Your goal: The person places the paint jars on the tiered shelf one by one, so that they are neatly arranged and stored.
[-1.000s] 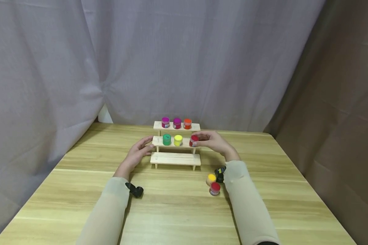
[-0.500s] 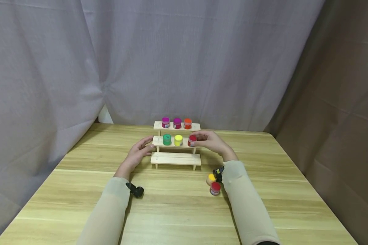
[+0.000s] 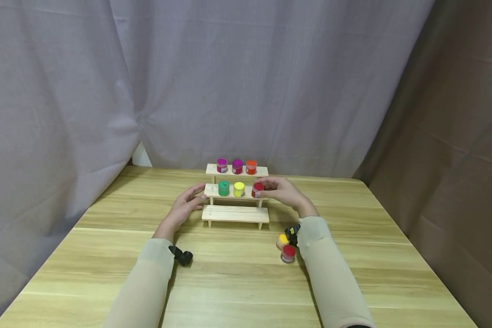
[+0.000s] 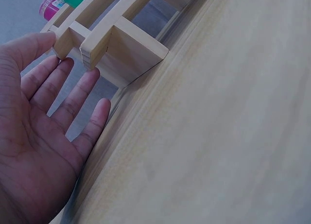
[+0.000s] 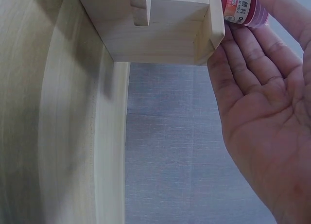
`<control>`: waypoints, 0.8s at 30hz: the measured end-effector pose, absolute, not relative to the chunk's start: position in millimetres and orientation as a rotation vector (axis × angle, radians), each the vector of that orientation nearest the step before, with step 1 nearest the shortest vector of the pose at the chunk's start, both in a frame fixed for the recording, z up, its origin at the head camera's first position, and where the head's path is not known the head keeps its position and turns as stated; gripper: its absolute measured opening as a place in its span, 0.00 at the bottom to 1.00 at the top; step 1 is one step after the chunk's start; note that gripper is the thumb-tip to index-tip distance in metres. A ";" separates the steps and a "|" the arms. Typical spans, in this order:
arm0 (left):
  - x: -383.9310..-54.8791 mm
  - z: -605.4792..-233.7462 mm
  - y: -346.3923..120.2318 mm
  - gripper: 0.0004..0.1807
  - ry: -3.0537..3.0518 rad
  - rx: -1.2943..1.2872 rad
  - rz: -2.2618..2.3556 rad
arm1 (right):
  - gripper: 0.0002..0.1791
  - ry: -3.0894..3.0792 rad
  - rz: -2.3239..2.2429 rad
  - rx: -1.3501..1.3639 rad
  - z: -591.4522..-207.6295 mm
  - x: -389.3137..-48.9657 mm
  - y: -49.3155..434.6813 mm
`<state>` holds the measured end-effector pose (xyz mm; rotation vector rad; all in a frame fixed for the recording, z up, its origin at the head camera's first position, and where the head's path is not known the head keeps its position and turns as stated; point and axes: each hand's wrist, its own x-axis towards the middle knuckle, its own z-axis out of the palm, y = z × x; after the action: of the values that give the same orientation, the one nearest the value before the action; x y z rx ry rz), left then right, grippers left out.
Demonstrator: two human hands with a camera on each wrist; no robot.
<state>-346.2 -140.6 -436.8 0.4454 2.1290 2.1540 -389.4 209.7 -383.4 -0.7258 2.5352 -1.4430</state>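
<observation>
1. Small round red plastic jar [image 3: 257, 187] on the pale wooden three-tier stand's [image 3: 235, 213] middle tier, pinched by the right hand's [image 3: 286, 192] fingers.
2. Left hand's [image 3: 183, 208] fingers: apart.
3. Only the right-wrist view shows the jar's label print.

Jars [image 3: 237, 167]: 3 top shelf [image 3: 229, 170], 3 mid shelf [image 3: 248, 192], 2 tbl [image 3: 229, 273], R frt.

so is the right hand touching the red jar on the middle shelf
Touching: the right wrist view shows the right hand with fingers against the red jar.

The rack [image 3: 235, 213] is smooth wood, the jars [image 3: 238, 190] plastic.
</observation>
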 end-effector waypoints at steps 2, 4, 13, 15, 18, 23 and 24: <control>-345.4 -436.9 -140.1 0.31 2.131 0.443 2.148 | 0.29 2.530 -1.443 -0.733 -384.2 -389.3 209.8; -344.8 -437.2 -139.6 0.31 2.135 0.438 2.140 | 0.31 2.528 -1.441 -0.730 -384.8 -388.9 210.4; -345.9 -437.6 -138.2 0.31 2.139 0.424 2.136 | 0.32 2.526 -1.452 -0.708 -384.3 -388.4 211.1; -346.5 -437.7 -138.8 0.31 2.150 0.431 2.132 | 0.32 2.526 -1.453 -0.706 -384.1 -388.7 210.7; -346.9 -437.6 -140.3 0.31 2.160 0.438 2.128 | 0.32 2.526 -1.456 -0.706 -384.5 -389.8 209.3; -346.6 -437.6 -142.3 0.31 2.164 0.436 2.123 | 0.31 2.534 -1.447 -0.727 -386.6 -391.6 207.2; -346.7 -437.8 -142.4 0.31 2.165 0.437 2.123 | 0.31 2.537 -1.443 -0.730 -386.9 -391.9 207.0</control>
<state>-346.7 -142.4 -437.8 0.4369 2.1651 2.1230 -391.9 207.0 -386.9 -0.7296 2.5373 -1.4434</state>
